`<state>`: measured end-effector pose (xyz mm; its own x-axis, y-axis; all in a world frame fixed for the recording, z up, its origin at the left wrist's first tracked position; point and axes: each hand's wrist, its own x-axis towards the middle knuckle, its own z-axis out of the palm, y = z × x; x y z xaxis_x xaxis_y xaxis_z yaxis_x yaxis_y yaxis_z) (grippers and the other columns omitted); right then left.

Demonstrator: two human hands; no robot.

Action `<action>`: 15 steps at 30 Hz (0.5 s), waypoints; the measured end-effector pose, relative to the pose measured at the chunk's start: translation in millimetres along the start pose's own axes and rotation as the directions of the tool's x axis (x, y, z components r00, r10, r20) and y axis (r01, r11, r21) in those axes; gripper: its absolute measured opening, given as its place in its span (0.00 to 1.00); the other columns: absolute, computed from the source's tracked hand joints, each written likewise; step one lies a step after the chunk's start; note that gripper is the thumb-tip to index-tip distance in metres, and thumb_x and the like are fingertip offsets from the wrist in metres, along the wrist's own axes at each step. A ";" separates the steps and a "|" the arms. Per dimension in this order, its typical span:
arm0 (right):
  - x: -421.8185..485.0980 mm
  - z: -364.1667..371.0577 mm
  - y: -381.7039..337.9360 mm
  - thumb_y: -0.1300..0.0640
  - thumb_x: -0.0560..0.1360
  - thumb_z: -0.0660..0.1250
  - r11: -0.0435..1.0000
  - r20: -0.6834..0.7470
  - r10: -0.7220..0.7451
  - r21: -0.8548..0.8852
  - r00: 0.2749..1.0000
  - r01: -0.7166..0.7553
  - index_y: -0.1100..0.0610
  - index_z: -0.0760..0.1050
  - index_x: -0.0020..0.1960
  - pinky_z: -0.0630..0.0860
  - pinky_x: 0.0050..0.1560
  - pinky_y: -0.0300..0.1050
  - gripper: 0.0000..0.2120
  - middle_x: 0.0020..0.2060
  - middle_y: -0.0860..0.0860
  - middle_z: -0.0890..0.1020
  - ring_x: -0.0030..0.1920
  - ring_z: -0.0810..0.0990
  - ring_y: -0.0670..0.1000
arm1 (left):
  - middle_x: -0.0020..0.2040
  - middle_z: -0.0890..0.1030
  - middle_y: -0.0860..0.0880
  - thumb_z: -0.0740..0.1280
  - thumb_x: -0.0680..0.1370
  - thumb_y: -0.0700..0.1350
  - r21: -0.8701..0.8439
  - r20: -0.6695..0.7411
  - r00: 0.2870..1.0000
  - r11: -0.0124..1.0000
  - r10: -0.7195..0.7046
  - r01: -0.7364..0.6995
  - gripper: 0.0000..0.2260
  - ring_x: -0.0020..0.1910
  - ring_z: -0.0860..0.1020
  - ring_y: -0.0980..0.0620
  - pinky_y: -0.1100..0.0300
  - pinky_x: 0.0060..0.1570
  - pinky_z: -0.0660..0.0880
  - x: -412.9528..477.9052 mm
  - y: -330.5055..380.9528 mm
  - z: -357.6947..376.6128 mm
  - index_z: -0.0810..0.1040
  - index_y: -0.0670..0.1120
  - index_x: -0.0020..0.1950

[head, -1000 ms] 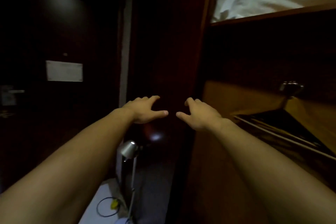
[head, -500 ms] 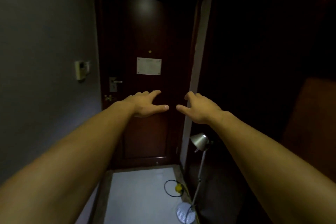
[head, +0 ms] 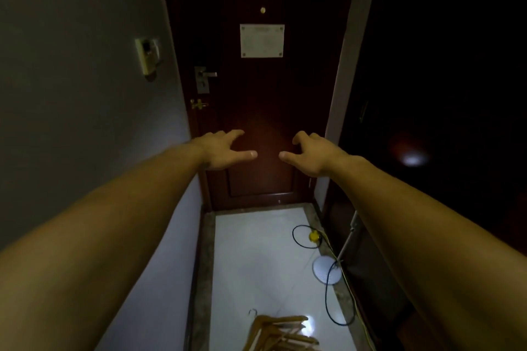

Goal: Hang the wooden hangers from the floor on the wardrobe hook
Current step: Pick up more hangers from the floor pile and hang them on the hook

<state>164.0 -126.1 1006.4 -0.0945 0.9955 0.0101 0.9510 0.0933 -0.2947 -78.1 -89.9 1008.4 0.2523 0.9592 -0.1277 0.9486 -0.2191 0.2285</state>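
both hands empty, hangers on the floor below

the left hand [head: 221, 149] and right hand [head: 310, 154] are stretched forward at arm's length, fingers spread and loosely extended, thumbs pointing toward each other with a gap between them. neither holds anything. behind them stands a dark wooden door [head: 256, 111] with a pale plate [head: 262, 40] and a metal handle [head: 206, 74]. the wooden hangers [head: 281, 333] lie in a loose pile on the white floor [head: 251, 251], at the lower edge of view, well below the hands. a black cable [head: 330, 302] loops past a round lamp base [head: 322, 271] to their right.
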 end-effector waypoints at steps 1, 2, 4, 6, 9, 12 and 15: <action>7.7 7.2 2.7 0.33 0.78 0.59 1.000 0.019 0.006 -0.005 1.000 -0.006 0.53 0.61 0.76 0.74 0.64 0.57 0.35 0.72 0.59 0.67 0.67 0.74 0.61 | 0.80 0.55 0.44 0.55 0.67 0.78 -0.013 0.011 1.000 1.000 -0.007 0.007 0.45 0.77 0.59 0.39 0.39 0.72 0.61 6.3 -3.4 6.7 0.49 0.60 0.79; 16.3 15.0 4.9 0.32 0.77 0.59 1.000 0.034 0.010 -0.011 0.999 -0.010 0.53 0.61 0.76 0.74 0.65 0.58 0.35 0.72 0.59 0.67 0.67 0.73 0.61 | 0.80 0.55 0.44 0.55 0.67 0.79 -0.027 0.022 1.000 1.000 -0.015 0.015 0.45 0.77 0.59 0.39 0.39 0.72 0.61 13.4 -6.2 13.8 0.49 0.60 0.79; 34.7 30.1 7.3 0.32 0.77 0.59 1.000 0.054 0.005 -0.012 0.999 -0.004 0.53 0.61 0.77 0.73 0.66 0.59 0.36 0.73 0.59 0.66 0.68 0.72 0.61 | 0.80 0.55 0.44 0.54 0.67 0.79 -0.040 0.045 0.998 0.999 -0.031 0.033 0.46 0.77 0.59 0.40 0.39 0.72 0.61 28.2 -9.7 30.0 0.49 0.60 0.79; 53.6 45.1 10.2 0.32 0.77 0.60 1.000 0.082 -0.023 -0.008 0.996 0.024 0.53 0.60 0.77 0.73 0.66 0.59 0.37 0.74 0.58 0.66 0.69 0.71 0.62 | 0.80 0.56 0.44 0.55 0.68 0.78 -0.047 0.076 0.996 0.997 -0.050 0.053 0.44 0.77 0.59 0.40 0.39 0.72 0.62 43.8 -11.0 47.7 0.49 0.60 0.79; 79.8 64.3 20.6 0.33 0.77 0.61 0.998 0.131 -0.064 0.004 0.989 0.064 0.53 0.60 0.77 0.73 0.66 0.57 0.36 0.74 0.58 0.66 0.70 0.71 0.62 | 0.80 0.55 0.44 0.55 0.70 0.77 -0.072 0.120 0.989 0.992 -0.092 0.101 0.43 0.77 0.59 0.40 0.40 0.73 0.61 67.1 -9.0 69.6 0.49 0.59 0.80; 101.7 89.6 35.3 0.34 0.77 0.61 0.996 0.202 -0.089 0.046 0.975 0.081 0.53 0.61 0.76 0.72 0.65 0.56 0.35 0.72 0.59 0.68 0.69 0.72 0.62 | 0.80 0.57 0.44 0.55 0.70 0.76 -0.103 0.157 0.977 0.981 -0.146 0.164 0.44 0.76 0.61 0.41 0.43 0.73 0.62 85.7 -10.0 93.0 0.49 0.57 0.80; 117.5 123.8 49.8 0.35 0.78 0.62 0.994 0.289 -0.086 0.088 0.953 0.063 0.54 0.63 0.75 0.73 0.65 0.56 0.33 0.70 0.60 0.69 0.67 0.72 0.63 | 0.79 0.60 0.43 0.56 0.73 0.74 -0.113 0.209 0.961 0.972 -0.181 0.207 0.41 0.75 0.63 0.41 0.46 0.72 0.64 97.8 -9.7 121.6 0.49 0.56 0.80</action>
<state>163.8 -6.7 874.6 -0.2570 0.9358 -0.2415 0.9137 0.1539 -0.3760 -39.4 -15.7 876.3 0.1109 0.9242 -0.3655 0.9525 0.0060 0.3043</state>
